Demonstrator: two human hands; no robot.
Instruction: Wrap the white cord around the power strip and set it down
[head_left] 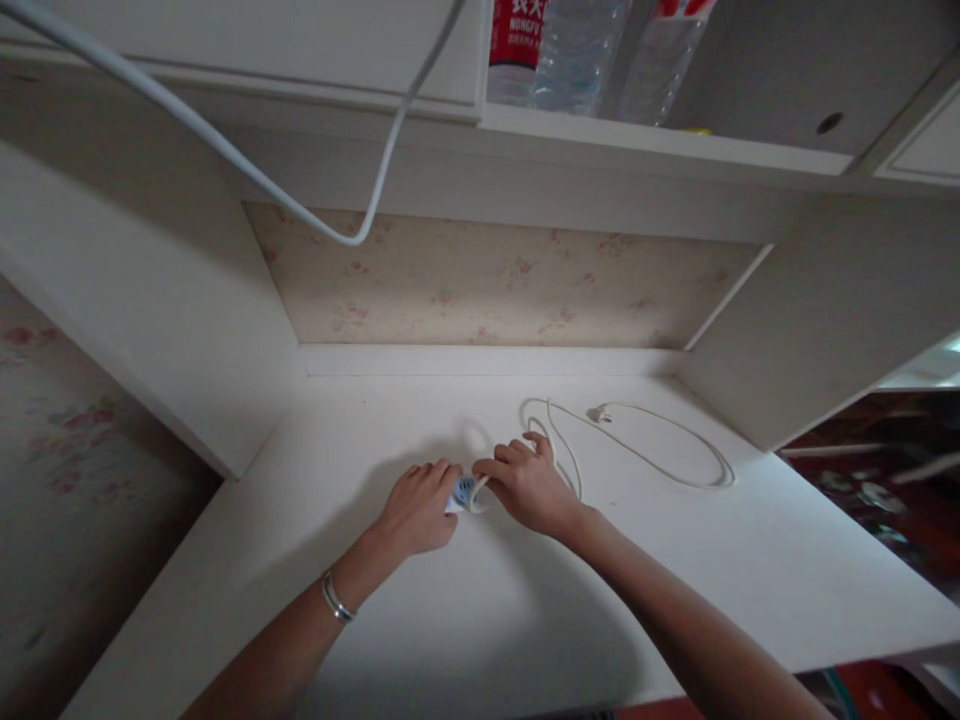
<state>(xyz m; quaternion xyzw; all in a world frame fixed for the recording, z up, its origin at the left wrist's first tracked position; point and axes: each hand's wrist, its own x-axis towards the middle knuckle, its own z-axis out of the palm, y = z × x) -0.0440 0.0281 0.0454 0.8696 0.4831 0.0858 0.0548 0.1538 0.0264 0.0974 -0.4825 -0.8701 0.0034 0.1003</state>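
Note:
Over the middle of the white desktop, my left hand [424, 508] is closed around a small power strip [463, 490] with a blue socket face. My fingers cover most of its body. Just to the right, my right hand [529, 482] grips the white cord [478, 490] close to where it meets the strip. From there the cord loops behind my right hand and runs right across the desktop. Its plug [600, 414] lies on the surface near the back right, beside a wide loop of cord.
A thick white cable [247, 170] hangs across the upper left, close to the camera. Overhead, a shelf [667, 147] holds plastic bottles [577, 55] and a red-labelled package [517, 45]. White side panels [840, 310] flank the desktop [420, 630], with a flowered back wall [487, 285] behind.

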